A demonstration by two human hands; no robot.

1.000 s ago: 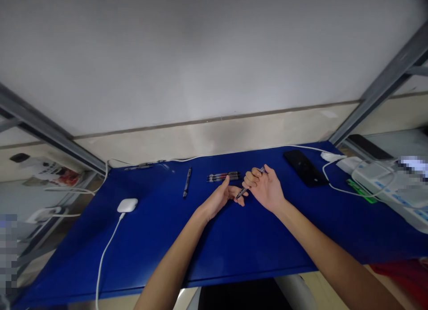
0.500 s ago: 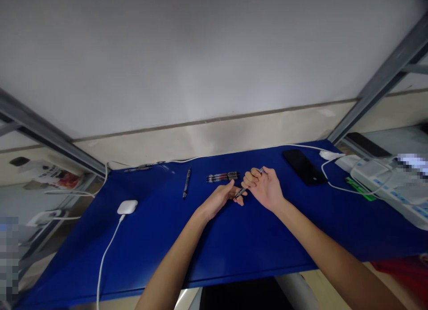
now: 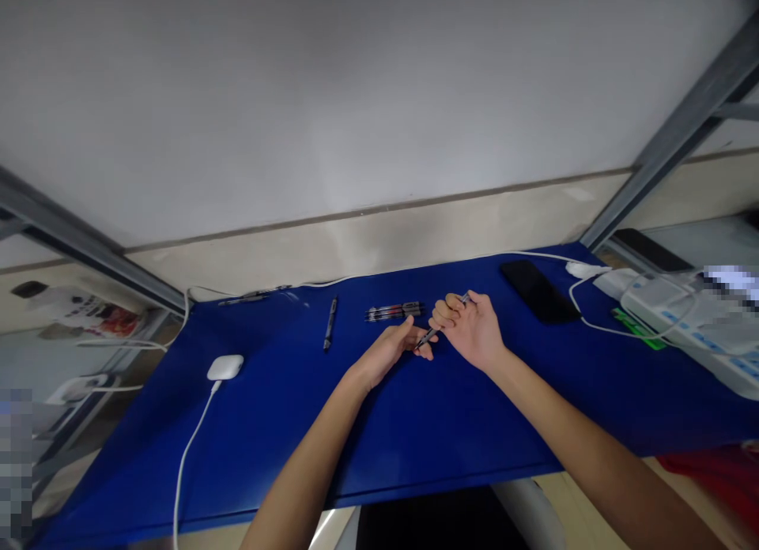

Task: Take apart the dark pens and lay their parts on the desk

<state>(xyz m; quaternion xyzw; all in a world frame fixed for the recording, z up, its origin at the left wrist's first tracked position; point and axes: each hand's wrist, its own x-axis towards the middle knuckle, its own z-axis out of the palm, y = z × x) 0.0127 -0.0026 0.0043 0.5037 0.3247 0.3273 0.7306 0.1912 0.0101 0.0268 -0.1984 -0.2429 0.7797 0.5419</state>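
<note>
A dark pen [image 3: 426, 338] slants between my two hands above the blue table [image 3: 285, 423]. My right hand [image 3: 466, 326] has its fingers curled round the pen's upper part, palm turned up. At the pen's lower end is my left hand [image 3: 396, 347], with its thumb raised and fingers extended around the tip; part of the grip is hidden. Just behind my left hand several pens [image 3: 391, 312] lie side by side, with clear barrels and dark ends. One more dark pen [image 3: 330, 323] lies on its own to the left.
A white case [image 3: 225, 367] with a cable lies at the left. Near the wall lies another pen [image 3: 244, 299]. At the right are a black phone [image 3: 538, 291], a green item [image 3: 640, 329], a white power strip [image 3: 693, 329] and loose white cables.
Both hands hold nearly the same pose round the pen. The view has shifted slightly; nothing on the table has visibly moved.
</note>
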